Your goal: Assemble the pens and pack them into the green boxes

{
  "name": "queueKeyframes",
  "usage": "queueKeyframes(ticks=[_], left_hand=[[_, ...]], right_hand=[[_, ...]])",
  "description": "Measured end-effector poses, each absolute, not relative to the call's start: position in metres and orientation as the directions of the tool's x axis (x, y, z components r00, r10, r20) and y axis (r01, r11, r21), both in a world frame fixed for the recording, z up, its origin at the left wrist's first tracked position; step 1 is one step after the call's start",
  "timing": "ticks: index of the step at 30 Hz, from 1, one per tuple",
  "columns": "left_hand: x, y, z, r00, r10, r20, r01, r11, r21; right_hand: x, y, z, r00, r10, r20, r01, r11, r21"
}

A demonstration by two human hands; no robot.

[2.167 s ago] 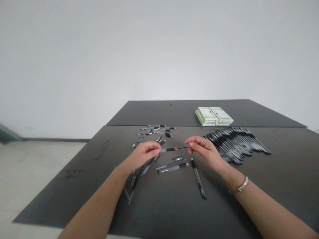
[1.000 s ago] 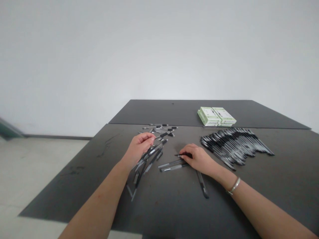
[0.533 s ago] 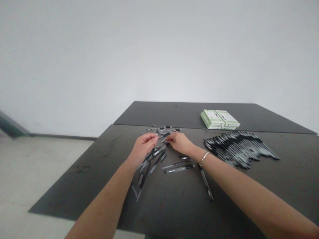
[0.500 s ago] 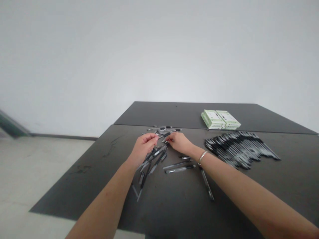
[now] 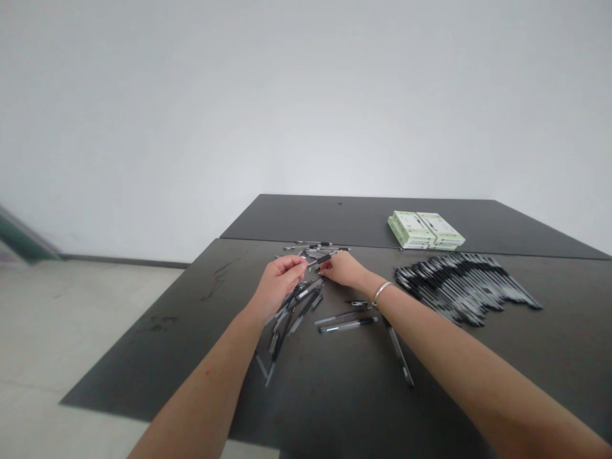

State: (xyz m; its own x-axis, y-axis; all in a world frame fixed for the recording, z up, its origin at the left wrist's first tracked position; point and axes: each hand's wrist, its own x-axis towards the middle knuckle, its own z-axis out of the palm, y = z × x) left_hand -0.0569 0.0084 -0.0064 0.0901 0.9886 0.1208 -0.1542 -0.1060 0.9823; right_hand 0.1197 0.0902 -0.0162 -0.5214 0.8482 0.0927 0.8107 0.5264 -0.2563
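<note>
Over a loose heap of pens [image 5: 306, 305] on the dark table, my left hand [image 5: 280, 277] is closed in a pinch on one end of a pen [image 5: 325, 257]. That pen has a black grip and slants up to the right, its far end reaching my right hand [image 5: 345, 269]. The fingers of my right hand are pressed together just above the heap; what they pinch is too small to make out. A silver bracelet [image 5: 380, 294] circles the right wrist. Nearer me, a clear pen with a black end [image 5: 349, 325] lies apart from the heap.
To the right, many pens lie side by side in a fanned row [image 5: 466, 287]. Behind them stand green-and-white boxes [image 5: 425, 231] in two stacks. Another pen [image 5: 400, 357] lies under my right forearm. A seam crosses the black table [image 5: 182, 357], with a white wall beyond.
Both hands stay nearly in place over the heap. The pen in my left hand is raised slightly at its right end. The whole view has shifted a little.
</note>
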Motion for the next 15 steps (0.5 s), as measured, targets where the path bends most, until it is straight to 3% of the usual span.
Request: queueKeyframes(ticks=[9, 15], left_hand=[[-0.055, 0.008, -0.006, 0.086, 0.991, 0.098, -0.133, -0.086, 0.987], [-0.056, 0.008, -0.007, 0.105, 0.988, 0.112, -0.126, -0.099, 0.987]], right_hand=[[0.114, 0.088, -0.002, -0.485, 0.873, 0.052, 0.843, 0.483, -0.238], [0.124, 0.085, -0.008, -0.425, 0.896, 0.13, 0.831, 0.443, -0.335]])
